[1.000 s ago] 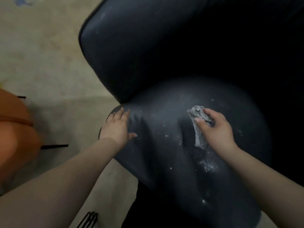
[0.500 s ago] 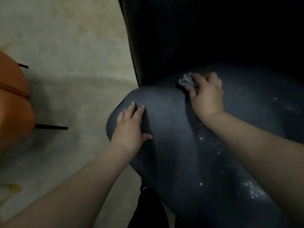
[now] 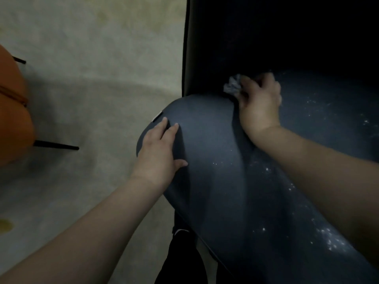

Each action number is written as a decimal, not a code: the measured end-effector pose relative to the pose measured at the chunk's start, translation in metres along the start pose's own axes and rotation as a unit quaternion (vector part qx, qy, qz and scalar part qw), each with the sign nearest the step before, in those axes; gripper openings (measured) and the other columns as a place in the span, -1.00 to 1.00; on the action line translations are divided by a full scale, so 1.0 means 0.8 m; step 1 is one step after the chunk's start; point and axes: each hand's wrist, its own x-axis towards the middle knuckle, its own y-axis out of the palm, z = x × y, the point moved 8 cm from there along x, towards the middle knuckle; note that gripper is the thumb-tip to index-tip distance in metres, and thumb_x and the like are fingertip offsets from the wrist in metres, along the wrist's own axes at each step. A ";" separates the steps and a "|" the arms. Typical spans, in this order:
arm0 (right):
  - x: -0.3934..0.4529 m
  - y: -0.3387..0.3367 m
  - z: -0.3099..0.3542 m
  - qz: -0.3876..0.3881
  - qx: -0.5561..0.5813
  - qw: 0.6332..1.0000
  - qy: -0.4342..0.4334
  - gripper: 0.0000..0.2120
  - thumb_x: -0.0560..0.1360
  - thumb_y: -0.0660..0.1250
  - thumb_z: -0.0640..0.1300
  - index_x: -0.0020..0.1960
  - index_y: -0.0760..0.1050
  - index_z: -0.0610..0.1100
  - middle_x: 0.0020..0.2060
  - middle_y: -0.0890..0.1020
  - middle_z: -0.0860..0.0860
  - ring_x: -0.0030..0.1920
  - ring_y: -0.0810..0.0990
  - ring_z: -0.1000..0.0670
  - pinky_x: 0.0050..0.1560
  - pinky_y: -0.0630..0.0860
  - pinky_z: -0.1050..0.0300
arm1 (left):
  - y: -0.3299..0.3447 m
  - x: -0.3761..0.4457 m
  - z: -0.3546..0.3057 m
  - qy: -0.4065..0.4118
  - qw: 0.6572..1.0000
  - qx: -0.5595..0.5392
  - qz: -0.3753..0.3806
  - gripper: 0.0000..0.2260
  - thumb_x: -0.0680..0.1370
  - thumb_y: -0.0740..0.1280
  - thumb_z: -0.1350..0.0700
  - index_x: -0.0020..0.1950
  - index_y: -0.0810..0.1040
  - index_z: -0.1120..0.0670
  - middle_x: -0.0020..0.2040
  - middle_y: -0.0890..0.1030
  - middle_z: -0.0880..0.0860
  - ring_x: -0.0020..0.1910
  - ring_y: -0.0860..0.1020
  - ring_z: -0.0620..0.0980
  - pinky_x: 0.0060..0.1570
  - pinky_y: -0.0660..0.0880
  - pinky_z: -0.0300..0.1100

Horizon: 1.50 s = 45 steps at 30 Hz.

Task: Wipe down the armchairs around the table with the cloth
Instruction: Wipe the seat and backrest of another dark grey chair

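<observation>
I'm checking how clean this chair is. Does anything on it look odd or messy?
Yes. White specks are scattered over the dark blue armchair seat, thickest near its front right, like dust or crumbs. The right hand grips the grey cloth at the back of the seat; those specks look unwiped.

The left hand [image 3: 158, 152] is lying flat on the armchair [image 3: 215, 181] seat's left edge; the right hand [image 3: 259, 103] is pressing the cloth [image 3: 231, 87] farther back, against the backrest. Another chair [image 3: 12, 111] is standing on the floor [image 3: 102, 78] at left.
</observation>
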 end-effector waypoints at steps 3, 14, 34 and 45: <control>-0.030 0.024 0.061 0.044 0.030 0.994 -0.098 -0.66 0.50 0.32 -0.15 0.28 0.54 -0.03 0.12 0.48 -0.24 0.06 0.43 -0.28 -0.02 0.32 -0.02 | 0.000 0.000 0.004 0.002 1.000 -0.006 -0.006 -0.18 0.36 0.53 0.07 0.52 0.19 -0.02 0.55 0.08 0.01 0.50 0.07 0.04 0.47 0.10 -0.05; -0.016 0.030 0.057 0.017 0.025 0.997 -0.069 -0.70 0.51 0.34 -0.12 0.24 0.55 -0.10 0.09 0.46 -0.27 0.07 0.43 -0.29 -0.03 0.33 -0.03 | -0.007 -0.005 0.026 0.005 0.999 -0.020 -0.026 -0.25 0.39 0.51 0.16 0.51 0.24 0.08 0.49 0.21 0.08 0.45 0.15 0.07 0.41 0.05 -0.22; -0.160 0.008 0.058 0.093 0.083 0.968 -0.216 -0.72 0.45 0.39 -0.20 0.16 0.63 -0.07 -0.04 0.54 -0.23 -0.09 0.49 -0.29 -0.09 0.41 -0.10 | 0.024 -0.030 -0.016 0.057 0.997 0.043 0.007 -0.11 0.39 0.45 -0.17 0.56 0.01 -0.04 0.57 -0.09 -0.03 0.52 -0.08 0.04 0.46 -0.05 -0.09; -0.108 -0.009 0.020 -0.004 0.071 0.995 -0.065 -0.66 0.43 0.41 -0.26 0.18 0.61 -0.07 0.01 0.50 -0.28 -0.02 0.46 -0.32 -0.05 0.43 -0.14 | 0.029 -0.034 -0.016 0.052 0.998 0.027 -0.009 -0.29 0.53 0.35 0.00 0.56 0.01 -0.04 0.57 -0.09 -0.06 0.53 -0.11 0.01 0.45 -0.07 -0.13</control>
